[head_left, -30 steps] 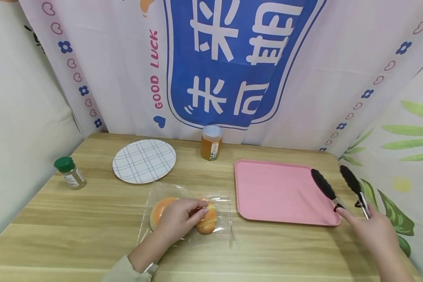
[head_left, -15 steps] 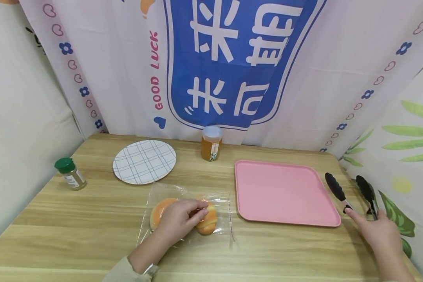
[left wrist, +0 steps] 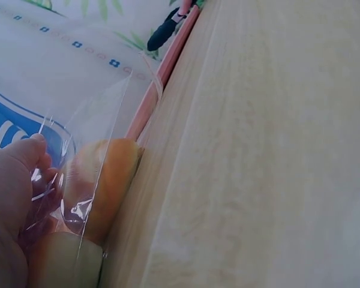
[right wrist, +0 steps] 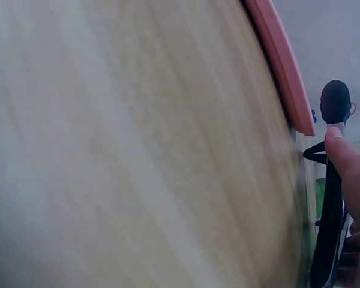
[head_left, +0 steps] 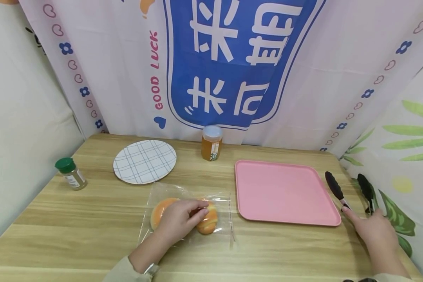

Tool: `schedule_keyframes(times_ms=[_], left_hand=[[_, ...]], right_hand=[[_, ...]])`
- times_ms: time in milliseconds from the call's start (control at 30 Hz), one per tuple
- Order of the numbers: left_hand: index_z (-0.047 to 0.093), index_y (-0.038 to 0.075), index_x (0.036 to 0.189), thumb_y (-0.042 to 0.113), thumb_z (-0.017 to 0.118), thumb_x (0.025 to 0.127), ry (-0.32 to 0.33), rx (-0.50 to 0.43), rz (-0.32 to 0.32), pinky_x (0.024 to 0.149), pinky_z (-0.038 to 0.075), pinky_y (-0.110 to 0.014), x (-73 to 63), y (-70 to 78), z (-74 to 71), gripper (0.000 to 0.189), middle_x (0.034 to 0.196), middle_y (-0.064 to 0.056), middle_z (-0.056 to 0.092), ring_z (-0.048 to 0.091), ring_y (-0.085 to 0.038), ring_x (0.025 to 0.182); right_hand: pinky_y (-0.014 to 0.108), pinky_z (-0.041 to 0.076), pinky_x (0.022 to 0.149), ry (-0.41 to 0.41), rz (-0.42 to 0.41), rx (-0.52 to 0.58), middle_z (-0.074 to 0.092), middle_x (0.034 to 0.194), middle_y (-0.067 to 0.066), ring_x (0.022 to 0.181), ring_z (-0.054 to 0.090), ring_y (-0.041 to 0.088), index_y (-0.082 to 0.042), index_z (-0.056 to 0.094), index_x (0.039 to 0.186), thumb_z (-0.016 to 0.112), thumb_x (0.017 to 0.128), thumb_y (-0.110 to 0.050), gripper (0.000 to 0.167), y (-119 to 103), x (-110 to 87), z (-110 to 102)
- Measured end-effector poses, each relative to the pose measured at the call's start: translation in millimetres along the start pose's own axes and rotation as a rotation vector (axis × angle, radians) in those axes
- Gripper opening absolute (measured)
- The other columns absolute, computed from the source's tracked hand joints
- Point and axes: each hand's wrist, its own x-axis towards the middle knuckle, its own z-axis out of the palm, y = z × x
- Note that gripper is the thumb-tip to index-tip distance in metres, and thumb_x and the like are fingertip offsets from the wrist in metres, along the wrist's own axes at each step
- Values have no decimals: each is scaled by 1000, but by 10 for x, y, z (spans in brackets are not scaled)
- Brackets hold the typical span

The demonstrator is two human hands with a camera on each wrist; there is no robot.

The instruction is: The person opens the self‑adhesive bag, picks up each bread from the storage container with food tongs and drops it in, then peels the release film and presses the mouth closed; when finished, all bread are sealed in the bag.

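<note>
My left hand (head_left: pixel 181 219) lies over a clear plastic bag (head_left: pixel 223 199) on the table, thumb and fingers pinching its film. Inside the bag are a round bun (head_left: pixel 159 211), partly hidden by the hand, and a bread roll with lighter stripes (head_left: pixel 208 223). The left wrist view shows the film bunched between the fingers of that hand (left wrist: pixel 9 192), with bread (left wrist: pixel 111 186) beside it. At the right table edge my right hand (head_left: pixel 377 231) grips black-tipped tongs (head_left: pixel 335 186), their arms spread apart with nothing between the tips. In the right wrist view the thumb presses along the tongs (right wrist: pixel 335 102).
A pink tray (head_left: pixel 285 192) lies just left of the tongs. Farther back stand a jar of amber contents (head_left: pixel 211 145) and a white checked plate (head_left: pixel 144 161). A green-capped spice bottle (head_left: pixel 70 174) is at the left. A printed curtain (head_left: pixel 127 78) hangs behind the table (head_left: pixel 91 235).
My right hand has drawn the tongs rightward and slightly down, off the tray's right edge, and has shifted little in the last half second. My left hand and the bag have stayed put.
</note>
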Motion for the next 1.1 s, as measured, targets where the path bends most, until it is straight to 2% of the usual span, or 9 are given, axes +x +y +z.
schedule_keyframes(times_ms=[200,300,367,433,567,700,800,900,1100], left_hand=[[76,17,100,24,70,89,2,1,-4,58,45,-16,2,14,-1,15,93,7,76,54,2,68],[77,18,99,24,70,90,12,7,-21,62,51,-19,8,27,2,13,95,7,76,63,-1,74],[77,18,99,24,70,90,16,3,-42,65,53,-21,16,37,4,13,98,7,76,67,-3,79],[77,19,99,25,70,90,14,2,-67,67,55,-23,25,50,7,13,98,7,76,69,-5,82],[77,20,98,25,69,90,16,-4,-129,70,56,-24,48,81,23,12,98,7,76,69,-6,84],[76,19,98,26,69,91,45,-9,-205,70,56,-27,77,123,42,12,95,7,76,68,-7,83],[75,19,99,27,68,92,63,-16,-268,67,54,-28,99,151,51,13,90,8,75,64,-6,77],[75,19,98,28,67,93,77,-16,-309,66,52,-28,117,166,59,13,86,8,73,61,-6,74],[75,18,99,28,65,94,100,-20,-354,68,54,-33,139,195,79,15,88,6,74,66,-11,78]], right_hand=[[75,32,100,156,-171,53,23,140,49,126,25,65,19,14,146,43,91,-70,109,-116,-127,-25],[76,28,103,235,-299,106,26,142,47,128,26,64,17,20,146,46,97,-57,93,-291,-285,-3],[75,28,103,235,-357,157,30,142,45,128,29,62,15,25,146,47,99,-50,84,-441,-421,36],[73,31,102,202,-395,210,35,140,43,127,34,59,13,28,146,49,99,-47,78,-607,-573,82],[67,38,104,32,-445,359,37,145,36,128,41,52,4,26,151,50,100,-45,75,-929,-869,212],[54,48,104,-98,-496,464,51,139,28,121,55,41,1,37,146,56,99,-37,64,-1221,-1176,400],[37,56,90,-161,-527,521,65,122,19,103,65,27,-1,52,135,63,96,-30,50,-1409,-1394,568],[23,56,73,-239,-554,601,70,104,9,85,65,13,-1,62,123,68,92,-25,39,-1552,-1574,735],[22,56,56,-431,-590,723,67,96,10,71,61,12,4,61,119,67,92,-24,39,-1752,-1800,947]])
